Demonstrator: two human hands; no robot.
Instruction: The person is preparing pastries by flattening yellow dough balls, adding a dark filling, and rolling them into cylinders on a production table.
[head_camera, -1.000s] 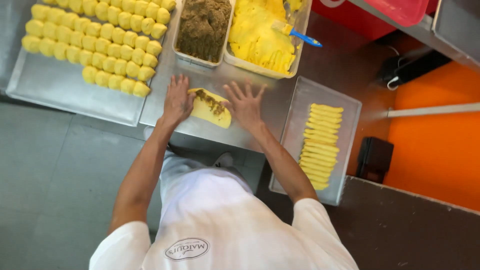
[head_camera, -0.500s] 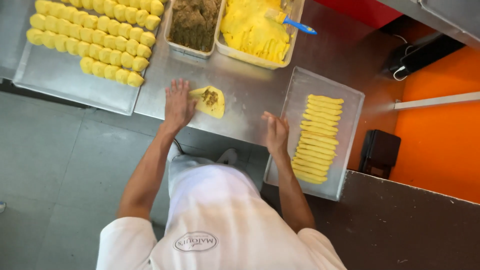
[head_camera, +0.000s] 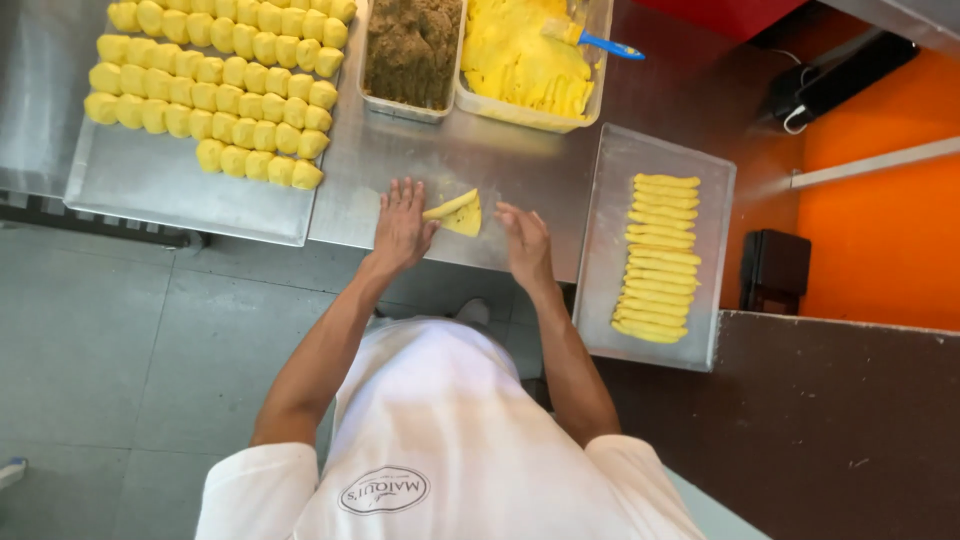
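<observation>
Your left hand (head_camera: 402, 222) lies flat with fingers spread on the steel table (head_camera: 440, 160), its thumb touching a folded yellow dough piece (head_camera: 456, 212); your right hand (head_camera: 524, 240) rests open just beside the piece, gripping nothing. The dough is folded into a rough triangle and sits on the table between both hands. To your left, a tray (head_camera: 150, 185) carries rows of yellow dough lumps (head_camera: 215, 90). To your right, another tray (head_camera: 610, 250) holds rolled yellow sticks (head_camera: 655, 258). Beyond sit a tub of brown filling (head_camera: 412, 45) and a tub of yellow dough (head_camera: 520, 60) with a blue-handled brush (head_camera: 590, 38).
</observation>
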